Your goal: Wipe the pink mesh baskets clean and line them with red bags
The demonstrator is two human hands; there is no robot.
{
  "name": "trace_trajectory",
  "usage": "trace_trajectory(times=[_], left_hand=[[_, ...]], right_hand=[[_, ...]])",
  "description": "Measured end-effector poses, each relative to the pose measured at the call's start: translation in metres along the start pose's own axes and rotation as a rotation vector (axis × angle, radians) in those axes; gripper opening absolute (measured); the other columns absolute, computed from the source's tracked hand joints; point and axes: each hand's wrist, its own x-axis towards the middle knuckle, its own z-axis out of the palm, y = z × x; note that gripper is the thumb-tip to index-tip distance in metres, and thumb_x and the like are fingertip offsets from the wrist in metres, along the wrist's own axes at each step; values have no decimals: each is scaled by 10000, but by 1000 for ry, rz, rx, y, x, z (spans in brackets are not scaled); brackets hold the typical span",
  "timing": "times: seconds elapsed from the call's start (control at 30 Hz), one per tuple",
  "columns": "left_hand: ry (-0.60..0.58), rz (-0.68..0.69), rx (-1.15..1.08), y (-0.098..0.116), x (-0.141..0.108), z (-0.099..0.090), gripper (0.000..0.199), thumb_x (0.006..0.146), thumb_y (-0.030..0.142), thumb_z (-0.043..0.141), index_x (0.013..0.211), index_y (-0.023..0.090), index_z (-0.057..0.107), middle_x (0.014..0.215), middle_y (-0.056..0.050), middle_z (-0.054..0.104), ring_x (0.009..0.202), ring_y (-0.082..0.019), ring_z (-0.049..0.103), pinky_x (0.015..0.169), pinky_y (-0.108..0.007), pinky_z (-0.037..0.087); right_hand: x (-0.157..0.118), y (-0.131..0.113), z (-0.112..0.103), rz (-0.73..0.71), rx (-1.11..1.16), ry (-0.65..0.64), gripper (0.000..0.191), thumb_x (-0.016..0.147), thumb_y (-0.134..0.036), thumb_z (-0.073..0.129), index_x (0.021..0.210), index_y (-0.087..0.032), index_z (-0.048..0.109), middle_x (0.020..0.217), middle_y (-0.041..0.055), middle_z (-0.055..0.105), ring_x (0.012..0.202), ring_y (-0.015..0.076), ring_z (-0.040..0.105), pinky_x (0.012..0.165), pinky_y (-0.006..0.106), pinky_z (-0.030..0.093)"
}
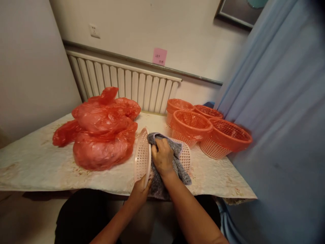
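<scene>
A pale pink perforated basket (142, 157) lies on its side near the table's front edge, its opening turned to the left. My left hand (140, 191) is closed on the lower part of its rim. My right hand (163, 156) presses a grey cloth (181, 171) against the upper part of the rim, its fingers bent round the cloth. The cloth drapes over the basket's side and hangs down toward the table edge, hiding much of the basket wall.
Knotted red plastic bags (104, 145) are heaped on the left of the table (30, 166). Several perforated baskets lined with red bags (191, 125) stand at the back right, beside a blue curtain (279, 118). A radiator (127, 83) is behind the table.
</scene>
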Motion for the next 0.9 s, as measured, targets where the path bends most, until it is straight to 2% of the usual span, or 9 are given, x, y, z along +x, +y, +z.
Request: trace_trajectory(times=[0.1, 0.2, 0.3, 0.4, 0.53, 0.67, 0.8, 0.9], left_hand=[[-1, 7, -25, -5, -3, 2, 389, 863, 422, 509, 1118, 170, 659, 1152, -104, 705, 1162, -281, 600, 1104, -439, 373], [-9, 14, -55, -1, -2, -1, 409, 860, 443, 510, 1113, 160, 665, 1163, -116, 700, 1200, -294, 576, 1115, -456, 355], [-54, -11, -89, 14, 2, -6, 419, 831, 439, 547, 1108, 148, 664, 1148, -119, 706, 1172, -299, 596, 1074, -440, 407], [-91, -50, -168, 36, 13, -11, 476, 833, 408, 559, 1223, 137, 587, 1200, -112, 678, 1127, -280, 617, 1031, -421, 443], [-81, 5, -381, 64, 32, -13, 569, 874, 411, 530, 1366, 138, 448, 1353, -112, 574, 1268, -272, 509, 1084, -397, 382], [-97, -14, -339, 77, 38, -9, 540, 913, 403, 476, 1374, 123, 448, 1368, -114, 558, 1285, -275, 486, 1109, -405, 345], [-61, -23, -268, 78, 30, -7, 508, 914, 379, 471, 1358, 134, 460, 1356, -101, 569, 1264, -276, 501, 1109, -412, 344], [-103, -89, -330, 81, 24, -6, 518, 905, 369, 466, 1368, 138, 432, 1305, -104, 610, 1207, -269, 555, 1037, -400, 430]], right_hand=[[15, 2, 3, -5, -37, -6, 134, 876, -212, 514, 911, -205, 643, 831, 31, 571, 781, 172, 510, 676, 266, 358], [19, 1, 8, 5, -36, -2, 130, 881, -209, 504, 868, -201, 634, 819, 27, 560, 766, 166, 499, 663, 263, 343], [13, 1, 10, 26, -16, -9, 165, 892, -182, 475, 793, -195, 606, 786, 21, 537, 738, 158, 481, 662, 261, 342], [2, 2, 7, 26, -1, -22, 181, 904, -181, 460, 778, -196, 589, 789, 21, 532, 748, 161, 481, 681, 264, 355], [-12, 1, -3, 26, 0, -21, 173, 908, -190, 463, 800, -195, 598, 797, 28, 528, 754, 171, 482, 682, 271, 369], [-17, 5, -10, -11, 25, -15, 191, 920, -204, 457, 800, -193, 605, 779, 26, 523, 729, 168, 480, 666, 271, 376], [-15, 29, -8, -68, 11, -44, 178, 922, -217, 459, 848, -201, 620, 790, 25, 545, 743, 166, 499, 687, 267, 386], [-12, 66, -3, -11, -64, -76, 185, 922, -232, 458, 858, -197, 628, 804, 31, 570, 745, 168, 511, 678, 269, 376]])
